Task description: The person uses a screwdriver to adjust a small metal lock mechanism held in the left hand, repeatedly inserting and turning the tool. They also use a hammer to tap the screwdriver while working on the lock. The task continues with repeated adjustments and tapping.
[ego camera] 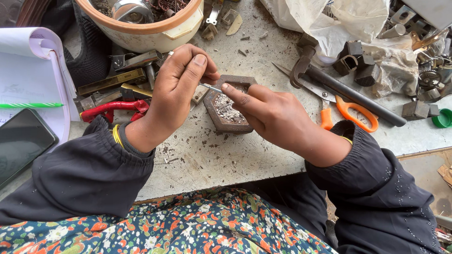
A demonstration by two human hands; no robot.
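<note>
single head view, looking steeply down, close over the worktable [226, 155], near edge at bottom

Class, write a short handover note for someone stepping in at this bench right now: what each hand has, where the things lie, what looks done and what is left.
Left hand: pinches a thin metal tool, its tip over the tray.
Right hand: fingers steady the far end of that tool and touch the tray's edge.
Hexagonal brown tray: flat on the worn table between the hands, holding small grey bits.
Nearby: orange-handled scissors, red-handled pliers, bowl of parts.
Done: bits gathered in the tray.
Left: cannot tell; work over the tray is under way.
</note>
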